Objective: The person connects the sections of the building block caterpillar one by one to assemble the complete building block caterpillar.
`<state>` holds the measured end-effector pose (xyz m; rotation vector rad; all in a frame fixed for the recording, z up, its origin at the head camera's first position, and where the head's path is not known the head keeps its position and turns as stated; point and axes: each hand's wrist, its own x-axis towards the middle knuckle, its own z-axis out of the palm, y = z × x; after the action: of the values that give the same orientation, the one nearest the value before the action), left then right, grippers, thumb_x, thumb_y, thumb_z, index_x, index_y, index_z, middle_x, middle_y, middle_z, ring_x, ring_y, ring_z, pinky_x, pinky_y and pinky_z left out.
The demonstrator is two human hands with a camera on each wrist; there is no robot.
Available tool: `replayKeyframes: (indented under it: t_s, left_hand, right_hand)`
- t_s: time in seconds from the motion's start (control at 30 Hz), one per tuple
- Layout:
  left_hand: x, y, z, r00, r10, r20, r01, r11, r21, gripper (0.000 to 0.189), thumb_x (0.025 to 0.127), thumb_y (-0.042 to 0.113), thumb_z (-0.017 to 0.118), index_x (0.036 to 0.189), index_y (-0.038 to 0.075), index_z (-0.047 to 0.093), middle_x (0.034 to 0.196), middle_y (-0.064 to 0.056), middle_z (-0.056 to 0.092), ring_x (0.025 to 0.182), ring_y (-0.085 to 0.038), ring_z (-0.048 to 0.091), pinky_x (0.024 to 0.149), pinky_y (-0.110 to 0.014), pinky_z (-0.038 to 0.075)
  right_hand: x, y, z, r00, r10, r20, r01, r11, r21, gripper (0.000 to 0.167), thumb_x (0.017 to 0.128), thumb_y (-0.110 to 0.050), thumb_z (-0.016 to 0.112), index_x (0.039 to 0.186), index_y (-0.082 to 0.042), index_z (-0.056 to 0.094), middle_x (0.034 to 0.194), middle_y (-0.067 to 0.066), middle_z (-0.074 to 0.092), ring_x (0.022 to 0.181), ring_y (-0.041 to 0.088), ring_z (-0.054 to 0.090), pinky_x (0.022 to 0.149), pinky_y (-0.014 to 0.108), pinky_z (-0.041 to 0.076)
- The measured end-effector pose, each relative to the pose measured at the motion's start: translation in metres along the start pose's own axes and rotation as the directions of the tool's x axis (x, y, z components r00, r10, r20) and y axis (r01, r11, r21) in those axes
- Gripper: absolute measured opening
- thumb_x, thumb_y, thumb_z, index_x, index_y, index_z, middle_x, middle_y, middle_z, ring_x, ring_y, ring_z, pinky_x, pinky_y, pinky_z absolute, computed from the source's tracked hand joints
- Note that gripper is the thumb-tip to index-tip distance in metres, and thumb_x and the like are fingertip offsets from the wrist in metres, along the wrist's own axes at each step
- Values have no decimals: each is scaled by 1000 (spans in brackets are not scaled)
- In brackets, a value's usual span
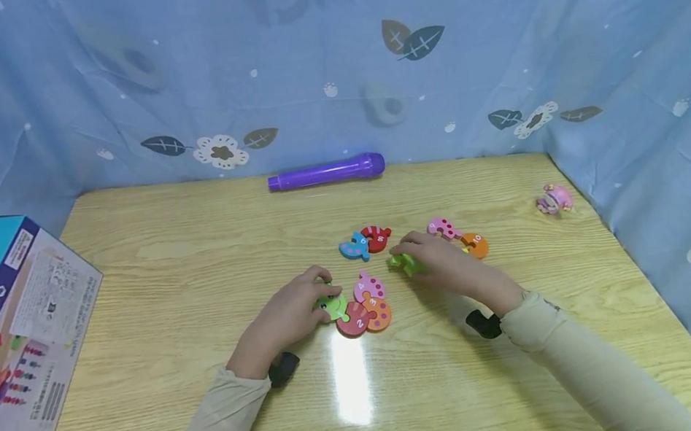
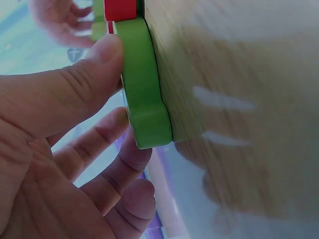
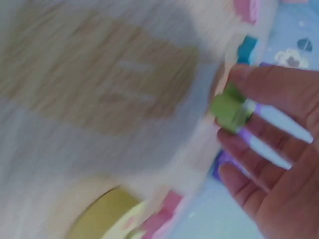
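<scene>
Thumb and fingers of my left hand (image 1: pixel 287 319) pinch the green head piece (image 1: pixel 333 308), a little below the middle of the head view, where it touches the red 2 piece (image 1: pixel 352 320). The orange 3 piece (image 1: pixel 378 313) and pink 4 piece (image 1: pixel 368 287) curve up beside that. Right of centre, my right hand (image 1: pixel 440 261) holds a small green piece (image 1: pixel 405 264) between thumb and fingers, close to the table (image 1: pixel 193 266). A purple microphone (image 1: pixel 326 172) lies at upper middle.

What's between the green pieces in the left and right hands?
Head view: the red 2 piece, orange 3 piece and pink 4 piece, joined.
</scene>
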<state>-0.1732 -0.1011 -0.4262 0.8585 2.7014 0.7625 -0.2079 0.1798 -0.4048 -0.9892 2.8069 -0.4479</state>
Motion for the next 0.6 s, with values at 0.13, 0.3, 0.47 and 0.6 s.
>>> replayKeyframes:
  t_s: [0.13,0.3,0.47,0.6]
  left_hand:
    - [0,-1,0,1000,8,-3,-8,1000,-4,43,77,12,73,119,9,63,122,-4,50,105,-19,52,91,-34,43]
    - [-1,-2,-1,1000,14,-1,-14,1000,-3,43,77,12,72,119,9,63,121,-3,50,104,-18,52,90,-33,44]
    - [-1,-3,0,1000,20,0,-20,1000,-6,42,78,13,72,119,9,63,121,-3,50,104,-17,52,89,-33,44]
    - [0,-3,1,1000,25,0,-25,1000,-5,43,78,13,72,120,9,63,121,-3,50,104,-17,52,90,-33,44]
  right_hand:
    - [14,-15,1,994,-104,16,104,995,-5,49,75,0,72,122,-6,58,118,11,57,108,26,53,91,38,45]
    - [30,-28,3,980,-192,45,196,977,-86,45,77,-3,72,121,-10,60,120,7,58,107,23,56,89,35,47]
    - [41,-35,3,975,-193,109,206,971,-125,42,81,-2,68,120,-13,61,125,4,55,111,22,55,86,37,48]
    - [45,-36,5,972,-178,156,201,968,-149,41,81,-4,68,120,-17,61,126,2,55,116,21,52,87,39,47]
